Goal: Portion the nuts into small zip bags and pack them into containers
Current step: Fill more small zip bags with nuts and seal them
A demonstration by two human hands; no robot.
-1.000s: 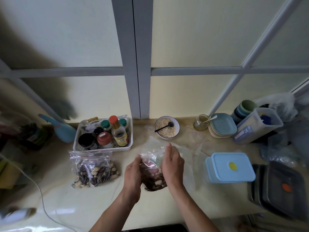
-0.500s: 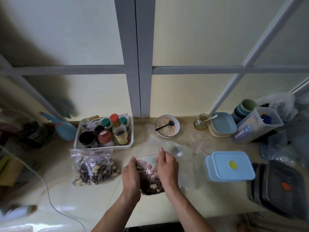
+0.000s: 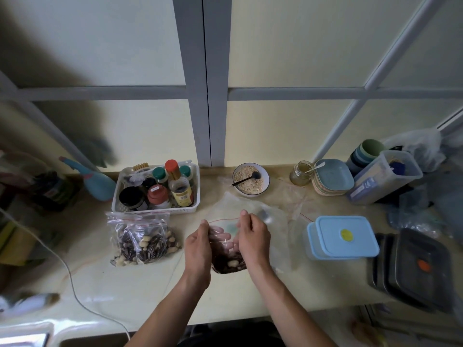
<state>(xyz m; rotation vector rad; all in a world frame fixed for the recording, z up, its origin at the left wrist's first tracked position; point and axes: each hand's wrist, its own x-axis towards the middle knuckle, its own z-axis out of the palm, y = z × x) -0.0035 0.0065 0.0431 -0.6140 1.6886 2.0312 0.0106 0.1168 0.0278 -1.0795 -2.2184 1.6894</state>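
Observation:
A small clear zip bag (image 3: 226, 261) with a red seal line holds dark seeds and pale nuts at its bottom. It stands between my hands at the counter's middle. My left hand (image 3: 198, 244) pinches the bag's left top corner. My right hand (image 3: 253, 236) pinches the right top corner, stretching the seal line flat between them. Two filled zip bags (image 3: 142, 242) of the same mix lie to the left. A light blue lidded container (image 3: 344, 236) sits to the right, closed, atop another of the same kind.
A white basket (image 3: 193, 207) of bottles and jars stands behind the filled bags. A bowl of crushed nuts (image 3: 250, 180) with a black spoon is at the back. Dark containers (image 3: 416, 266) sit far right. A white cable (image 3: 72, 284) crosses the counter's left. Empty clear bags (image 3: 288, 199) lie behind my hands.
Both hands have moved from around the bag's body up to its top corners and pulled apart, drawing the seal line straight. The bag now hangs upright between them.

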